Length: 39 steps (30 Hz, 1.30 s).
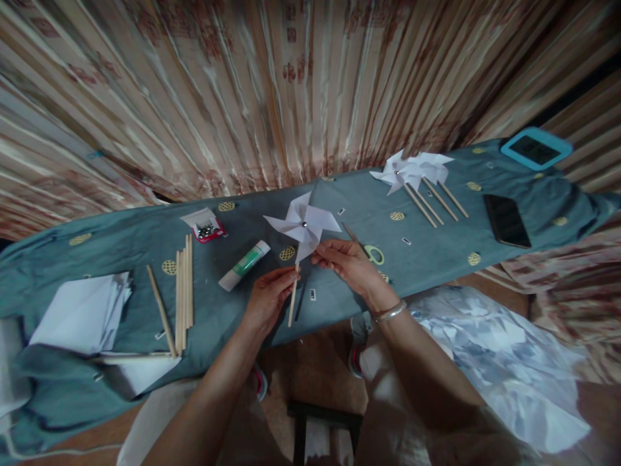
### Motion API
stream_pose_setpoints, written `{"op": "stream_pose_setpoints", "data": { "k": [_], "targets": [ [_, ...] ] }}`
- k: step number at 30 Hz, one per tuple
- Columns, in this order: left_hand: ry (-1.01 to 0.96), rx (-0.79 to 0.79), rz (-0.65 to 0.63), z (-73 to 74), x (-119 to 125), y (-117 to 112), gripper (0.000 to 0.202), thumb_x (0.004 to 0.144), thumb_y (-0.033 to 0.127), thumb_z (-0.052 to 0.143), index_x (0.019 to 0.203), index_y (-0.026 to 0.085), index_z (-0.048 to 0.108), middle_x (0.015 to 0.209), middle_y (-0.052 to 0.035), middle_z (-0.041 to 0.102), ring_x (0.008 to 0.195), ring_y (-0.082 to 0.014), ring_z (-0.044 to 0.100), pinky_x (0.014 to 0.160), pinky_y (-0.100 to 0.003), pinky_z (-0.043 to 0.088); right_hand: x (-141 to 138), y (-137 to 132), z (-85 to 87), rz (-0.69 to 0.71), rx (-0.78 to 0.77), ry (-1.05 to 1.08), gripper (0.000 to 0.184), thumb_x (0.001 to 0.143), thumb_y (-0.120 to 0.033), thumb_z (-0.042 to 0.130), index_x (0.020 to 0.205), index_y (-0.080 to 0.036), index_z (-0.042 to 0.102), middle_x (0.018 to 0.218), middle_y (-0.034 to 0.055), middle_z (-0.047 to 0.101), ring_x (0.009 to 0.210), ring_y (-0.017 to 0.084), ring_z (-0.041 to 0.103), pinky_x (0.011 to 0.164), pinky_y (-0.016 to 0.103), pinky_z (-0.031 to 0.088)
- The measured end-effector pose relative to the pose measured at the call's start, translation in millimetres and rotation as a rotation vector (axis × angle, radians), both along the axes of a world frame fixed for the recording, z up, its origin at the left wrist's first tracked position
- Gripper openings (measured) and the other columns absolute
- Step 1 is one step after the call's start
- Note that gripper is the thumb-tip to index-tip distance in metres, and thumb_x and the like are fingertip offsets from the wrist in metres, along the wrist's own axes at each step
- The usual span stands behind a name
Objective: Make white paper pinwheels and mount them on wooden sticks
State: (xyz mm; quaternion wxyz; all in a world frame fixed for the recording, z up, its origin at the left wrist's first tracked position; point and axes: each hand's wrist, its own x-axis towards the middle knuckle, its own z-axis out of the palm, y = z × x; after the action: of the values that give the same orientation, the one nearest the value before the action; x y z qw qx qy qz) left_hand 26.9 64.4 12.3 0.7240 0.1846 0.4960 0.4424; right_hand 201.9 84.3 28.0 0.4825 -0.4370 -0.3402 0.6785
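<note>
A white paper pinwheel with a shiny pin at its centre is held up over the cloth-covered table. My left hand pinches its wooden stick just under the paper. My right hand, with a bracelet at the wrist, has its thumb and fingers closed at the lower right blade. Left of the pinwheel lies a green and white glue stick. Scissors with pale green handles rest beyond my right hand. Further left, a small red box holds metal pins.
Several wooden sticks and a stack of white paper lie at the left. Several pinwheels lie at the back right, near a black phone and a blue-framed clock. A bag of paper sits below the right edge.
</note>
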Motion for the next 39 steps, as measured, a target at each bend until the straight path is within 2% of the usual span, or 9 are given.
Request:
{"op": "stream_pose_setpoints", "data": {
  "k": [15,20,22,25,27,29,34,39],
  "targets": [
    [0.0,0.021,-0.007,1.2,2,0,0.04,0.037,0.029,0.095,0.069,0.013,0.077,0.064,-0.0026,0.072,0.059,-0.0074,0.061,0.061,-0.017,0.047,-9,-3,-7.3,0.061,0.002,-0.034,0.036,0.063,-0.05,0.085,0.077,-0.018,0.077,0.07,0.0008,0.074,0.062,0.008,0.062,0.061,0.021,0.046],
    [0.005,0.021,0.012,2.0,-1,1,0.04,0.037,0.029,0.095,0.069,0.013,0.077,0.063,-0.0024,0.071,0.059,-0.0073,0.061,0.061,-0.017,0.047,8,-3,-2.0,0.069,0.002,-0.085,0.04,0.061,-0.055,0.084,0.073,-0.017,0.076,0.067,0.0027,0.073,0.059,0.009,0.061,0.055,0.021,0.044],
    [0.011,0.023,0.015,2.3,-2,1,0.04,0.038,0.029,0.094,0.07,0.013,0.077,0.064,-0.0026,0.072,0.06,-0.0072,0.061,0.061,-0.017,0.047,20,0,0.6,-0.008,0.006,-0.102,0.039,0.061,-0.055,0.084,0.066,-0.017,0.074,0.061,0.0015,0.07,0.053,0.008,0.056,0.05,0.02,0.04],
    [0.011,0.022,0.015,2.6,-3,2,0.04,0.038,0.029,0.094,0.07,0.013,0.078,0.065,-0.0031,0.072,0.061,-0.0076,0.061,0.062,-0.017,0.047,35,7,0.9,-0.263,0.053,-0.078,0.033,0.059,-0.048,0.087,0.058,-0.019,0.07,0.056,-0.0023,0.065,0.048,0.005,0.049,0.045,0.019,0.035],
    [0.01,0.022,0.0,3.0,-2,1,0.04,0.037,0.029,0.095,0.07,0.013,0.078,0.064,-0.003,0.072,0.06,-0.0076,0.061,0.061,-0.017,0.047,40,11,-1.2,-0.41,0.077,-0.056,0.03,0.054,-0.043,0.09,0.06,-0.021,0.07,0.06,-0.0033,0.066,0.05,0.005,0.049,0.047,0.018,0.037],
    [0.009,0.018,-0.02,3.6,-2,0,0.04,0.037,0.03,0.095,0.069,0.013,0.077,0.064,-0.0028,0.072,0.059,-0.0075,0.06,0.061,-0.017,0.047,40,14,-3.7,-0.465,0.083,-0.059,0.03,0.052,-0.041,0.09,0.066,-0.022,0.072,0.067,-0.0028,0.07,0.055,0.006,0.053,0.051,0.018,0.042],
    [0.013,-0.003,-0.089,5.5,-1,-2,0.039,0.038,0.029,0.095,0.068,0.013,0.077,0.064,-0.003,0.071,0.059,-0.0077,0.059,0.06,-0.018,0.046,31,15,-5.5,-0.353,0.08,-0.044,0.03,0.062,-0.046,0.086,0.077,-0.023,0.075,0.073,-0.0016,0.072,0.065,0.01,0.06,0.059,0.021,0.049],
    [0.026,0.013,-0.134,4.5,-1,-3,0.034,0.045,0.028,0.093,0.071,0.013,0.077,0.067,-0.004,0.071,0.06,-0.0093,0.06,0.062,-0.02,0.046,26,15,-5.4,-0.212,-0.007,0.038,0.032,0.071,-0.051,0.08,0.086,-0.023,0.074,0.08,0.0014,0.075,0.074,0.016,0.066,0.072,0.029,0.058]
  ]
}}
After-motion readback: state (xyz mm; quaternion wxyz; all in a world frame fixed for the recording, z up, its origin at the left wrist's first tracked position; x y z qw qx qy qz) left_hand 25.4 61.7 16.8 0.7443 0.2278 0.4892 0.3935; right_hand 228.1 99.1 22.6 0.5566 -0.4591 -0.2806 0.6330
